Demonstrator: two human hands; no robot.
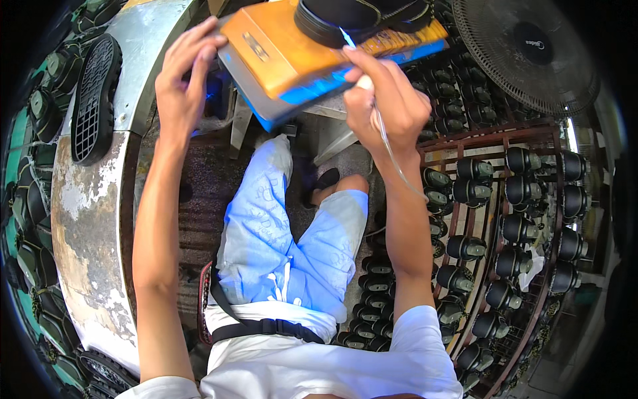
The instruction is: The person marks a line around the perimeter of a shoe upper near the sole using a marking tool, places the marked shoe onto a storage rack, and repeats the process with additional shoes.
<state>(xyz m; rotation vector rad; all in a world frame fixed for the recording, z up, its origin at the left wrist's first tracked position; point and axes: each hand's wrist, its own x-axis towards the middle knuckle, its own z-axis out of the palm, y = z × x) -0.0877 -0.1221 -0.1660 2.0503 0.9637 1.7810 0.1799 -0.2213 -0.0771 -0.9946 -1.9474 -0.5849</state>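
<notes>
Black shoe (332,25), white pen at its edge: a slip could mark it

The shoe lies over an orange block (282,50) on a blue-edged board (412,55), partly cut off by the frame; whether it rests flat cannot be told. The right hand (392,100) pinches a corded white pen (347,38), fingers curled tight around it, its tip at the shoe's lower edge; contact is unclear. The left hand (183,83) has its fingers half spread and bent beside the block's left corner, apparently gripping nothing; touch there cannot be told.

With no hand seen steadying the shoe, a firm push could slide it and send the tip astray. The cord (385,136), trailing along the right forearm (409,219), might snag and jerk the pen.
</notes>
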